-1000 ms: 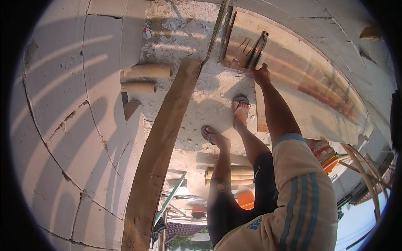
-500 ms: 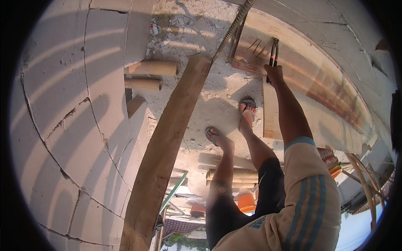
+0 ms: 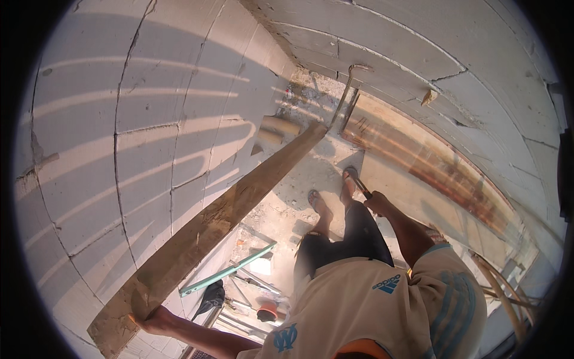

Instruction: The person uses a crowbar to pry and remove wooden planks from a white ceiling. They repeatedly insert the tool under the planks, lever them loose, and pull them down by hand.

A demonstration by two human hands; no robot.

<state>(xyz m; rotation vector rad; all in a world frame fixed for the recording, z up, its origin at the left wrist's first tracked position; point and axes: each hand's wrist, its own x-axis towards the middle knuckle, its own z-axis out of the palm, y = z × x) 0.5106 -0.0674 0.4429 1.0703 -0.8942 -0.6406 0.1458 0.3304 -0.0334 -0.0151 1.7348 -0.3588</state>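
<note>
A long wooden plank runs slantwise from the lower left up to the middle. At its near end my left hand is closed on the edge, the thumb showing against the wood and the other fingers mostly hidden. My right hand is closed round the handles of a pair of pincers, in front of my right leg; their head is hard to make out against my foot. The plank's far end is close to a bent ribbed steel bar.
A block wall rises on the left, another on the far right. A wide wooden board lies along the right wall, with nails near its far end. Cut round posts, a green bar and an orange bucket are about.
My right hand has drawn the pincers back from the nails on the board toward my body. My left hand has come into view on the plank. The whole view has shifted.
</note>
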